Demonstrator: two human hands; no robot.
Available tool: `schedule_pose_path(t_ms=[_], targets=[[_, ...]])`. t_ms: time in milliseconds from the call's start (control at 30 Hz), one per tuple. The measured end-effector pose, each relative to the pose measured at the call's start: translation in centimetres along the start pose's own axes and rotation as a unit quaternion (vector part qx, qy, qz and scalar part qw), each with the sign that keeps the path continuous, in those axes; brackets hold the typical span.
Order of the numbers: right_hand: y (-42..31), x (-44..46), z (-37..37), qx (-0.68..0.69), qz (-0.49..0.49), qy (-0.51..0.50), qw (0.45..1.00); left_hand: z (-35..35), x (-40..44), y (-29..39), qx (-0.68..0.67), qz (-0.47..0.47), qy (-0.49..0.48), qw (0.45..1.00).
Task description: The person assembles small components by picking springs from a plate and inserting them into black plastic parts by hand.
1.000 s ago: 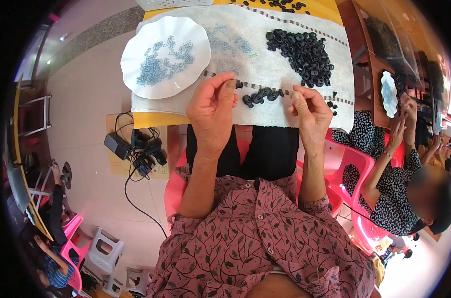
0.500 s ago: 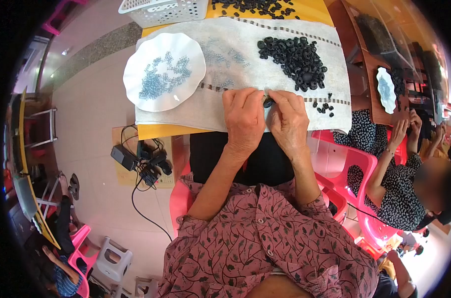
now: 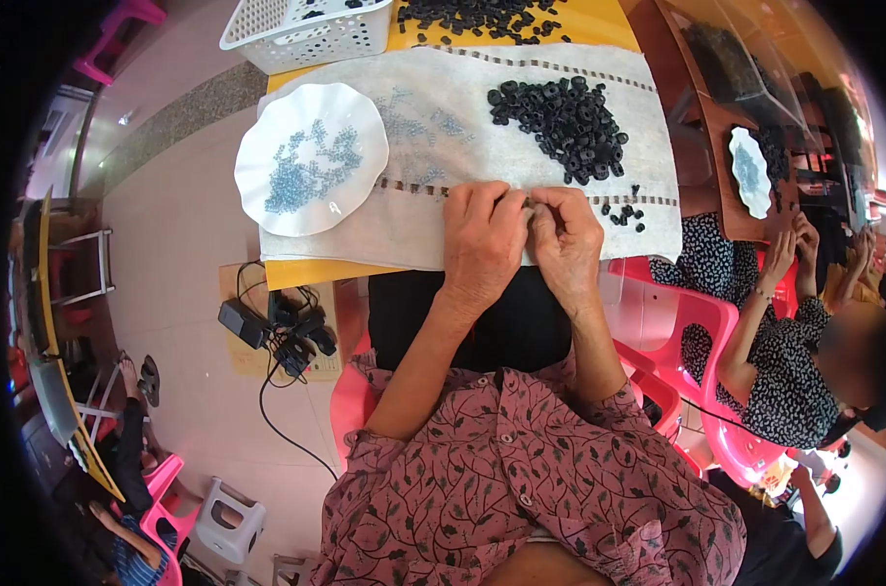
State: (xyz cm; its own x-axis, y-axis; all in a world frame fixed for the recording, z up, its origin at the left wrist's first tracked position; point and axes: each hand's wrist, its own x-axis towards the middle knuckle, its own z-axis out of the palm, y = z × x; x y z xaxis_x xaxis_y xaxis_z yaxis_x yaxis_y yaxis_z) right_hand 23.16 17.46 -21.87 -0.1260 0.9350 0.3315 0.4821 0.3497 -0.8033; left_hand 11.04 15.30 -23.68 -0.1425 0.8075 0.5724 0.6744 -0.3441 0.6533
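My left hand (image 3: 484, 239) and my right hand (image 3: 568, 239) meet at the fingertips over the near edge of a white cloth (image 3: 413, 234). Both have fingers bent in a pinch. Half a second ago a small black ring-shaped part showed between them; now the fingers mostly hide it. What my left fingertips hold is too small to make out. Beyond my right hand lies a heap of black ring-shaped parts (image 3: 570, 132), with several loose black pieces (image 3: 626, 215) nearer. To the left, a white wavy-edged plate (image 3: 257, 127) carries many tiny pale-blue clear pieces (image 3: 306, 176).
More tiny clear pieces (image 3: 418, 122) lie on the cloth. A white perforated basket (image 3: 316, 44) and more black parts (image 3: 482, 15) are at the table's far side. Black adapters and cables (image 3: 291, 332) lie on the floor at left. At right, another person (image 3: 775, 361) works at a brown table.
The view has shifted slightly, moving table items left and a little down. My hands stay together, and the black part between them is now mostly covered by the fingers.
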Motion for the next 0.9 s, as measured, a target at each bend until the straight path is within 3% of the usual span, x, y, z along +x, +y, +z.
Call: schedule_pose_path(t_ms=[67, 133, 233, 367, 467, 600, 667, 733, 800, 900], targets=[[0.5, 0.4, -0.5, -0.049, 0.008, 0.029, 0.998, 0.1, -0.1, 0.0, 0.014, 0.005, -0.010, 1.000], [1.1, 1.2, -0.9, -0.089, -0.042, 0.059, 0.993, 0.3, -0.1, 0.0, 0.017, 0.008, -0.012, 1.000], [0.8, 2.0, -1.5, -0.292, -0.046, 0.082, 0.952, 0.3, -0.1, 0.1, 0.020, 0.009, -0.008, 1.000], [0.9, 2.9, -0.8, -0.313, -0.029, 0.061, 0.947, 0.3, 0.0, 0.1, 0.020, 0.007, -0.006, 1.000], [1.8, 4.0, 0.2, -0.119, -0.090, 0.042, 0.988, 0.3, 0.0, 0.2, 0.026, 0.004, -0.004, 1.000], [2.8, 4.5, -0.6, -0.055, -0.088, 0.127, 0.986, 0.2, 0.0, 0.1, 0.015, -0.010, -0.004, 1.000], [2.6, 4.3, -1.6, -0.090, -0.034, 0.149, 0.984, 0.2, 0.0, 0.1, 0.011, -0.015, -0.005, 1.000], [2.6, 4.1, -2.3, -0.129, -0.048, 0.157, 0.978, 0.4, 0.1, 0.1, 0.013, -0.016, 0.002, 1.000], [2.5, 3.5, -2.7, -0.214, -0.015, 0.124, 0.969, 0.5, -0.1, -0.1, 0.002, -0.017, 0.005, 1.000], [2.2, 3.0, -2.1, -0.216, -0.008, 0.098, 0.972, 0.6, 0.0, -0.2, -0.014, -0.019, 0.018, 1.000]])
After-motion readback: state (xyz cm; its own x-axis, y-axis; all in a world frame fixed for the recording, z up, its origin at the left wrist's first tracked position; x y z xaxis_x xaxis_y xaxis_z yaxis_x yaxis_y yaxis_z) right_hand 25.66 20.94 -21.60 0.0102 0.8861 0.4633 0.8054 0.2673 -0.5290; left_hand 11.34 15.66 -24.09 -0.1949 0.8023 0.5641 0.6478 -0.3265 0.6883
